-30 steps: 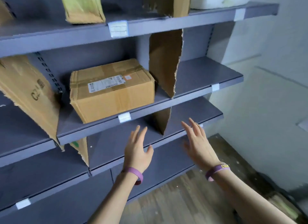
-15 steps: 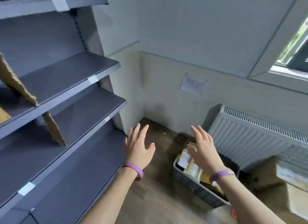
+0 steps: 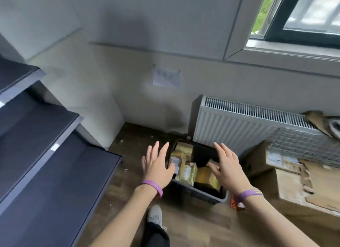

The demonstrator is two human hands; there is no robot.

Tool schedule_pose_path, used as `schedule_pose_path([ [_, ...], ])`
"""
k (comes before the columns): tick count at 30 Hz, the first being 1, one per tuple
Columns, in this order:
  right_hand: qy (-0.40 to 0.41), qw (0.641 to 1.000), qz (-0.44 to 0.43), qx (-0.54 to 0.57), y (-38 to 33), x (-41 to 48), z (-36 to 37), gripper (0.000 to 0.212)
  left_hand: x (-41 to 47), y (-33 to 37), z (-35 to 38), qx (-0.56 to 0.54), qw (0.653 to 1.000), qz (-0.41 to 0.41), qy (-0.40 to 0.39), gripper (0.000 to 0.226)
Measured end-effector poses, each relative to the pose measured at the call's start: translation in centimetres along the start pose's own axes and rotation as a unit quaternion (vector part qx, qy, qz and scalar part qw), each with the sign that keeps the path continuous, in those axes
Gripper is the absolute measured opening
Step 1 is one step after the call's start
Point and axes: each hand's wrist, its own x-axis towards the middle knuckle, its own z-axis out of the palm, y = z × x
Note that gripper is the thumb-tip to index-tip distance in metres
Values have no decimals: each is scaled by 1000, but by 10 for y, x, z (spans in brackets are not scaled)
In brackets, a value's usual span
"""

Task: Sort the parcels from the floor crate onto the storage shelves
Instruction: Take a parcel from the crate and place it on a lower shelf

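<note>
A dark grey floor crate (image 3: 200,195) stands on the wooden floor below a radiator. It holds several yellow-brown parcels (image 3: 187,172). My left hand (image 3: 158,165) hovers over the crate's left side, fingers spread and straight, holding nothing. My right hand (image 3: 228,167) hovers over its right side, also spread and empty. Both wrists wear purple bands. The dark storage shelves (image 3: 42,134) run along the left edge of the view.
A white radiator (image 3: 239,125) stands behind the crate under a window (image 3: 303,13). Large flattened cardboard boxes (image 3: 301,184) lie to the right. My shoe (image 3: 155,216) is on the floor in front of the crate.
The view has swung right and down from the shelves with the cardboard box to the floor crate. Both hands stayed open and now hover above the crate.
</note>
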Motion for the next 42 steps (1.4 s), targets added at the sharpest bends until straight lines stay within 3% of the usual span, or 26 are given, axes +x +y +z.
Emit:
schedule_pose_path([
  [8,-48,998,43,-24,-1,81,47,69,116,-28,20,38,997,-8,-71,66],
  [14,-122,990,69,-35,4,169,126,70,225,-76,66,95,988,5,-123,63],
  [27,-233,961,145,44,108,305,399,70,352,-204,317,120,969,-50,-209,67],
  [35,-205,954,180,126,131,328,519,84,369,-256,418,107,969,-16,-224,80],
  [42,-136,964,202,104,123,324,494,69,357,-244,392,-44,980,-17,-193,85],
])
